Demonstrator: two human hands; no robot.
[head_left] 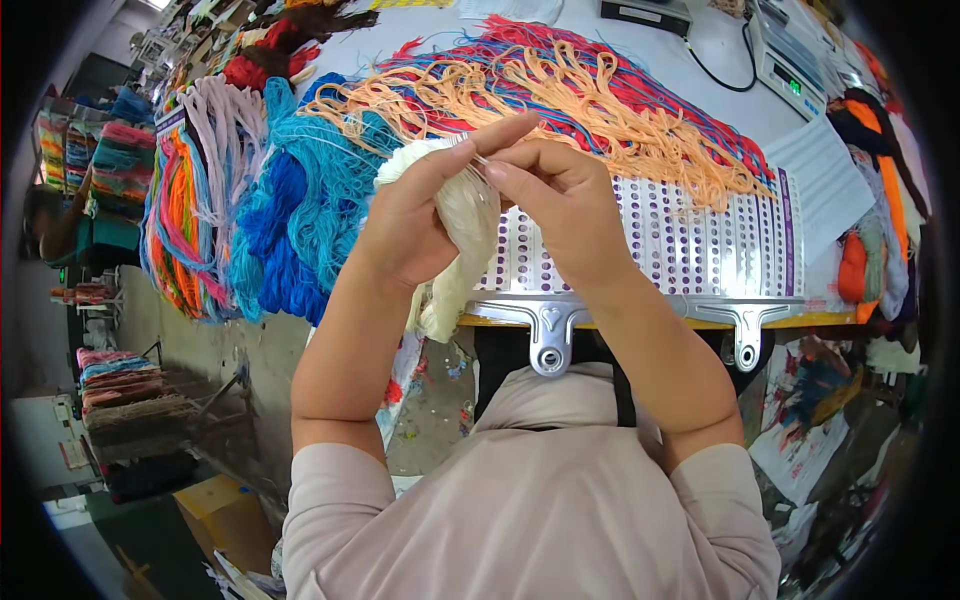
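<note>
A cream-white skein of thread [468, 215] hangs from my left hand [410, 225], its lower end dropping past the table's front edge. My left fingers are closed round it, with the index finger reaching toward the right hand. Thumb and index finger of my right hand [575, 205] pinch fine strands drawn from the top of the skein. Beneath the hands lies a white board with rows of punched holes [700, 235]. A metal clip [550, 330] and a second metal clip [747, 335] sit along its front edge.
Peach-orange threads [600, 105] lie over red and blue threads [690, 120] beyond the board. Bright blue skeins [285, 225], teal skeins [345, 160] and multicoloured skeins [180, 220] drape at the left. A digital scale [790, 70] stands far right, near more hanging skeins [880, 200].
</note>
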